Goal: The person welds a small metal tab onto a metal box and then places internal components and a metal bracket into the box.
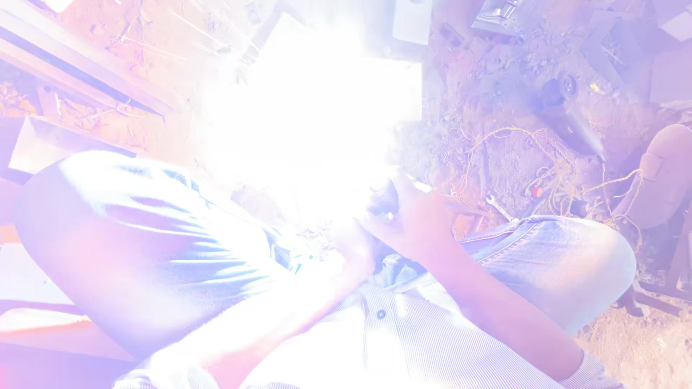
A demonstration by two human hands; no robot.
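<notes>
A fierce white glare (310, 108) is flooding the middle of the scene, washing out everything around it. Bare reddish dirt floor (497, 137) is showing to the right, strewn with small scrap and a tangle of yellowish wire (555, 169). A spanner (499, 208) is lying in the dirt near the wire. Long metal bars (65, 61) are lying at the upper left, and flat metal pieces (504, 14) are sitting along the top edge.
</notes>
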